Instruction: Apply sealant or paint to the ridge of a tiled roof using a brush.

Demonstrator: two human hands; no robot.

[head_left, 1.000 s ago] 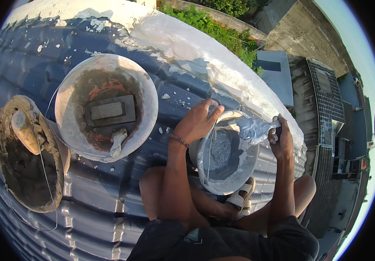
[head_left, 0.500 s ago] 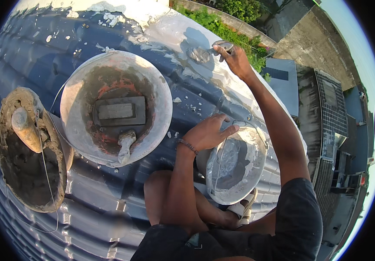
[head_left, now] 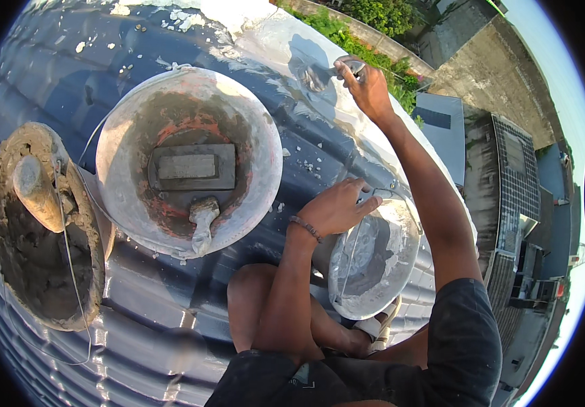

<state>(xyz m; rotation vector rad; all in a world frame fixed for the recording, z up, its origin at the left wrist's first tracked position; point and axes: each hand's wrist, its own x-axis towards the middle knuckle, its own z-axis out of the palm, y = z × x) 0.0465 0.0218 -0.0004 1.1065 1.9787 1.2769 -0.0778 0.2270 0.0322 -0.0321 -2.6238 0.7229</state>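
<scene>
My right hand (head_left: 366, 85) is closed round the handle of a small trowel (head_left: 316, 79). Its blade is at the white, mortar-smeared strip (head_left: 347, 125) along the roof edge, and its shadow falls beside it. At the rim of a small bucket (head_left: 409, 254) is my left hand (head_left: 333, 207), thumb toward the bucket's mouth and the other fingers across the rim's far side; its grip is partly hidden. Grey paste and a crinkled clear plastic sheet (head_left: 364, 254) show inside that bucket, which stands in front of my bent leg.
A large whitish bucket (head_left: 119, 146) on the left holds a rectangular float (head_left: 194, 167) and a caked brush-like tool (head_left: 202, 224). Beyond it stands a mortar-filled bucket (head_left: 48, 285) with a thick, rounded handle (head_left: 35, 190) sticking out. Dark ribbed roofing (head_left: 164, 319) slopes beneath; greenery and lower buildings lie past the edge.
The trowel blade has turned a little at the white strip, and less grey paste shows on it. My left hand has shifted slightly right, its thumb and forefinger further apart. The view has moved slightly.
</scene>
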